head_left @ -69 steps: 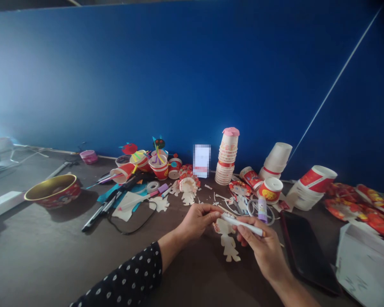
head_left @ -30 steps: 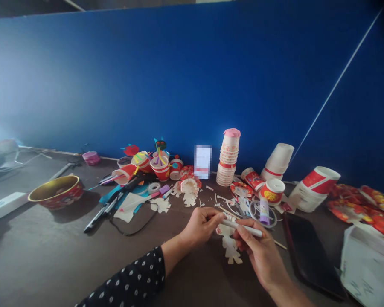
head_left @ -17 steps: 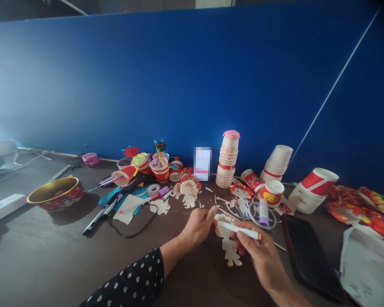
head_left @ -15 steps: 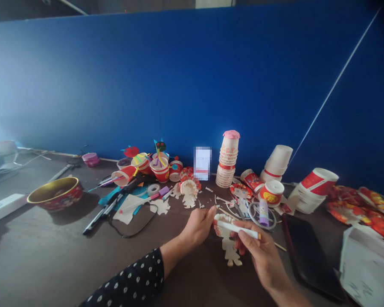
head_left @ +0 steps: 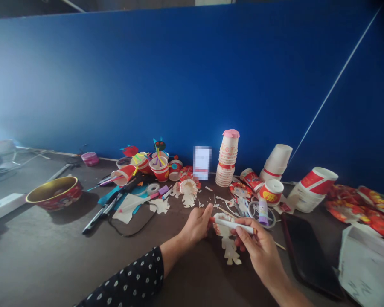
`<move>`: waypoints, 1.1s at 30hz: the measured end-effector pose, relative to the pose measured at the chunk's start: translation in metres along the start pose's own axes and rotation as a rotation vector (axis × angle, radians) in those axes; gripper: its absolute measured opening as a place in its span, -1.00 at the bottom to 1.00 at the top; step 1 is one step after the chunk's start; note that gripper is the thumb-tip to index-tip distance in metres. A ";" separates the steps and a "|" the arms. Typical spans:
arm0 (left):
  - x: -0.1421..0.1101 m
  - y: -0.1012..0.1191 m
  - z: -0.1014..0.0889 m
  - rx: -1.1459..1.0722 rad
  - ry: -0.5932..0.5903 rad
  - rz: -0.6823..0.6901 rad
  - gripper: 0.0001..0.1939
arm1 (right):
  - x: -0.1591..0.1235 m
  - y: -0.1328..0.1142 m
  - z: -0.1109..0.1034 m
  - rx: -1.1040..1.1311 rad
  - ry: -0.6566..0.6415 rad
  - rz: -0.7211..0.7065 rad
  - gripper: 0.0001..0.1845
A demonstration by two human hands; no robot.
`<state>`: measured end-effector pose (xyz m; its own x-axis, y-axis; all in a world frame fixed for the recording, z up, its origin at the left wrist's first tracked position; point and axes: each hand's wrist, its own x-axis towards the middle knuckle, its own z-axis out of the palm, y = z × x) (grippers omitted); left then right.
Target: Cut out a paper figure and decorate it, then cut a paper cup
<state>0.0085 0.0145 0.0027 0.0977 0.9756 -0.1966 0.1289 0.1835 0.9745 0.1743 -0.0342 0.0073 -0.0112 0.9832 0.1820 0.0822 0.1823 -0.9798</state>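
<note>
A gold-lined red bowl (head_left: 53, 194) sits far left on a dark brown desk (head_left: 41, 251), well clear of the work. At near centre, a person's left hand (head_left: 196, 224) pinches the top of a cream paper cut-out figure (head_left: 228, 247), apparently steadying it, with its legs hanging toward the desk. The right hand (head_left: 259, 243), just apart, clamps a slim white marker (head_left: 232, 225) across the paper (its tip is hard to make out). A black smartphone (head_left: 309, 256) lies nearby at right, beside the hands.
</note>
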 end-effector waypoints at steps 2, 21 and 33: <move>0.001 -0.001 0.000 0.054 0.009 0.038 -0.44 | 0.000 -0.001 0.001 0.005 -0.005 0.000 -0.73; -0.019 0.012 0.001 0.402 0.158 0.385 -0.49 | -0.004 -0.005 0.008 0.181 0.066 0.114 -0.71; -0.009 0.015 -0.007 0.386 0.213 0.364 -0.51 | 0.003 -0.002 0.003 0.157 0.141 0.004 -0.73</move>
<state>0.0023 0.0092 0.0201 0.0077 0.9778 0.2094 0.4793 -0.1874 0.8574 0.1711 -0.0318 0.0100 0.1295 0.9757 0.1767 -0.0742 0.1873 -0.9795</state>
